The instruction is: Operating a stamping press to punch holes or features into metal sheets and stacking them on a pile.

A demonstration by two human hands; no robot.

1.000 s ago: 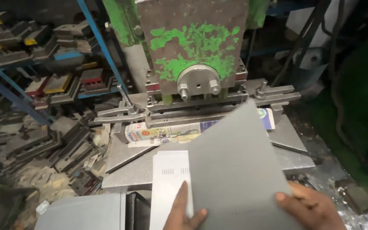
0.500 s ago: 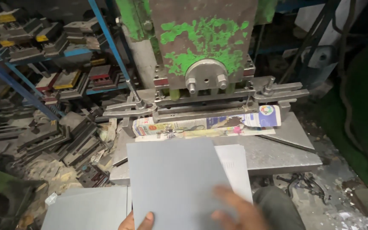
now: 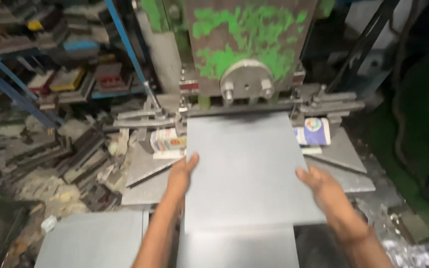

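Observation:
A flat grey metal sheet (image 3: 247,168) lies on the press table, its far edge under the head of the green-and-grey press machine (image 3: 247,47). My left hand (image 3: 179,173) grips the sheet's left edge, thumb on top. My right hand (image 3: 326,191) holds its right edge. Another grey sheet (image 3: 237,248) lies beneath it at the near side. A printed paper wrapper (image 3: 167,141) lies on the table to the left of the sheet, and its other end (image 3: 314,131) shows at the right.
A stack of grey sheets (image 3: 93,240) sits at the lower left. Blue racks (image 3: 31,84) with dark metal dies fill the left side. Scrap metal pieces (image 3: 50,164) litter the floor. A dark cable (image 3: 398,124) hangs at the right.
The sheet, first held tilted up in the air, has been laid flat and slid forward under the press head. Both hands have moved to its side edges.

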